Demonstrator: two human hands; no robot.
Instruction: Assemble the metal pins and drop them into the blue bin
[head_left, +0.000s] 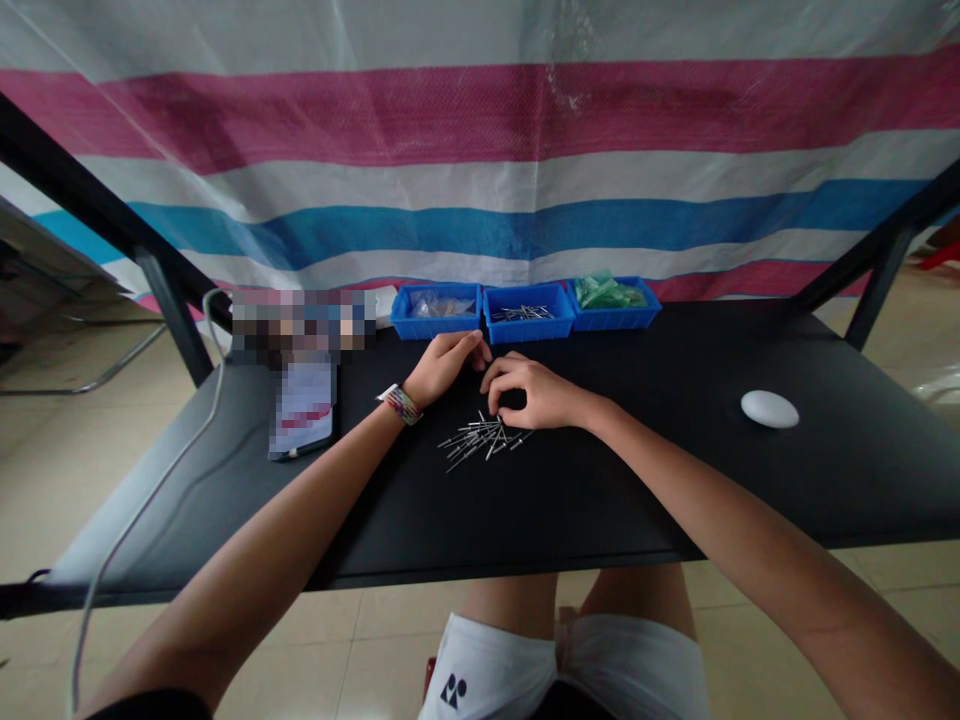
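Thin silver blind rivets [480,438] lie in a loose, crisscrossed heap on the black tabletop. At the heap's upper edge, my right hand [534,392] curls its thumb and finger into a ring, their tips closed on the end of a blind rivet. My left hand [444,366] is just beyond the heap, beside the right fingertips and in front of the blue bins. Its fingers are bent inward and pressed together; whatever they hold is hidden. A woven multicoloured band [403,403] circles my left wrist.
Three blue bins stand along the back: one with clear plastic bags [435,304], a middle bin [529,328] with more rivets, one with green bags [609,291]. A phone [304,405] and cable [161,480] are left. A white mouse-shaped object [769,409] sits right.
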